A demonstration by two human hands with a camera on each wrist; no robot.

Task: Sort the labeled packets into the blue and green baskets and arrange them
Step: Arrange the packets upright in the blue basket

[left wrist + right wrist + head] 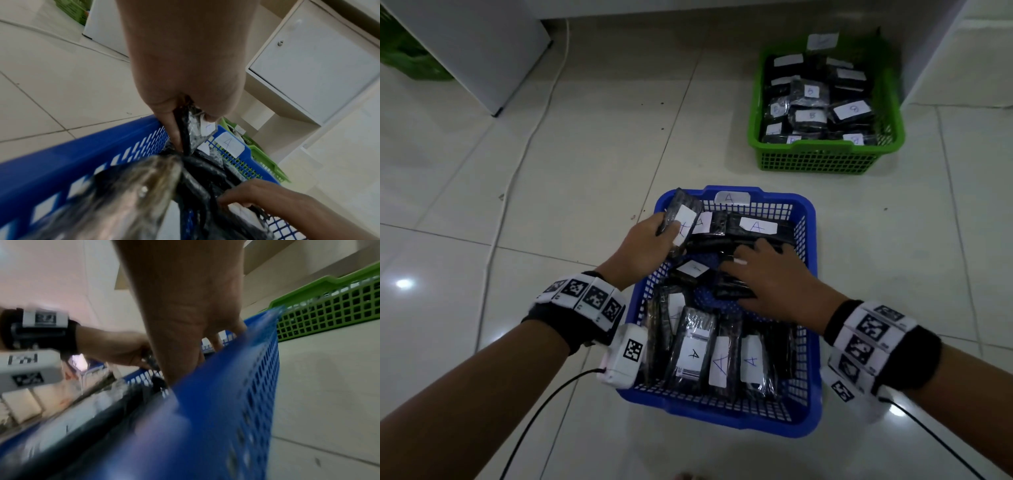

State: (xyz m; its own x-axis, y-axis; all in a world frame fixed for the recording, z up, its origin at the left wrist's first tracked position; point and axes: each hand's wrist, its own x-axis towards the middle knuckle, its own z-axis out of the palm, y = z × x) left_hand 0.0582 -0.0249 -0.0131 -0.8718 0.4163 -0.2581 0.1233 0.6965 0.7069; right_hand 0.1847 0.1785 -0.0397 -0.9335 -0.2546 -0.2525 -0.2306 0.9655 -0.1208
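While I've got the head view up, here's what counts: my left hand (645, 243) has its grip closed around one black packet (681, 219) marked A, held at the far-left corner of the blue basket (810, 308). The packet's long axis runs away from the grip toward the far rim and leans a bit right. Just right of that grip is a row of A packets (753, 229) lying crosswise along the far wall, so I reckon the held one needs turning before it slots in. My right hand (770, 281) sits nearer me, fingers flat and spread on loose packets mid-basket, gripping nothing. The green basket (825, 161) with the B packets is well beyond both grips, off to the right.

Left wrist view: thumb and fingers (170, 128) pinch the packet edge-on, just above the blue rim.

Right wrist view: pretty blurry; the fingers (180, 363) reach down inside the basket wall, straight as far as I can tell.
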